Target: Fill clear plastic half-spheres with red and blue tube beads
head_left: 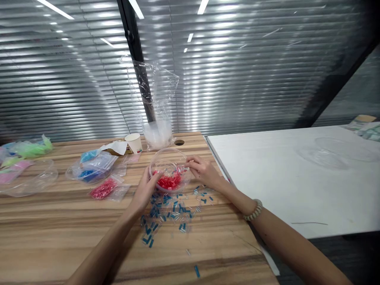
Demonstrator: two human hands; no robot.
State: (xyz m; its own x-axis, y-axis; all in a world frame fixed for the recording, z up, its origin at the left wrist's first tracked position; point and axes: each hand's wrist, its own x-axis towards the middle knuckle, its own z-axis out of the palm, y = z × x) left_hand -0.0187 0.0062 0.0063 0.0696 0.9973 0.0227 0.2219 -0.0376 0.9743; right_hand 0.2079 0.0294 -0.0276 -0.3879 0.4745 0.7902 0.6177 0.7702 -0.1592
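Observation:
A clear round plastic bowl (pixel 152 162) is tilted towards me above the wooden table, with small red tube-like pieces (pixel 170 182) gathered in its lower part. My left hand (pixel 146 187) grips the bowl's left side, thumb over the rim. At the right rim is my right hand (pixel 203 171), its fingers pinched together; whatever lies between the fingertips is too small to make out. Under and in front of the bowl, blue and clear tube-like pieces (pixel 175 208) lie scattered on the wood.
Left of the bowl lie a bag of red pieces (pixel 103 188) and a clear container (pixel 94 168) with blue bags. A paper cup (pixel 134 142) and a tall clear bag (pixel 158 132) stand behind. Colourful bags (pixel 26 152) lie far left. A white table (pixel 267 178) adjoins on the right.

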